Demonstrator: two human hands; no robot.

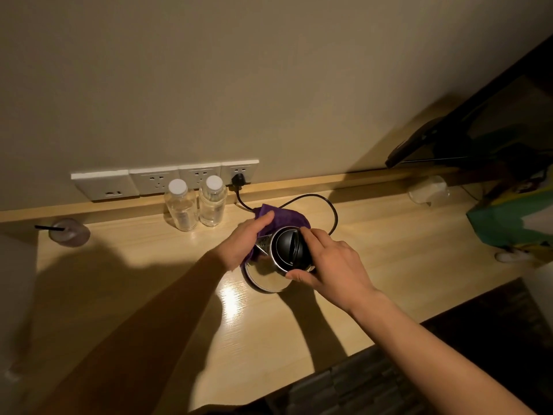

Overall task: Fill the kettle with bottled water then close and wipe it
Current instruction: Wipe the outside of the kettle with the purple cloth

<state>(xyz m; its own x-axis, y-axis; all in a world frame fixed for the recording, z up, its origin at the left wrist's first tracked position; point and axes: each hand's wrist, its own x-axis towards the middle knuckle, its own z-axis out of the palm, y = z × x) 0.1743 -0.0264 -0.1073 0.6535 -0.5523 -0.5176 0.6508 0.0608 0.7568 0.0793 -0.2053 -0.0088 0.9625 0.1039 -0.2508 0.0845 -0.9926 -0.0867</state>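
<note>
A steel kettle (266, 275) with a black lid (287, 246) stands on the wooden desk (389, 250), and the lid looks closed. My left hand (247, 242) presses a purple cloth (284, 218) against the kettle's far left side. My right hand (329, 265) grips the kettle from the right, around its handle, fingers over the lid's edge. Two clear capped water bottles (182, 205) (213, 202) stand upright by the wall, left of the kettle.
A black cord (329, 211) loops from the kettle's far side to a plug in the wall sockets (239, 175). A cup with a black straw (70, 232) sits far left. A green bag (514, 223) and dark screen (478, 139) stand right.
</note>
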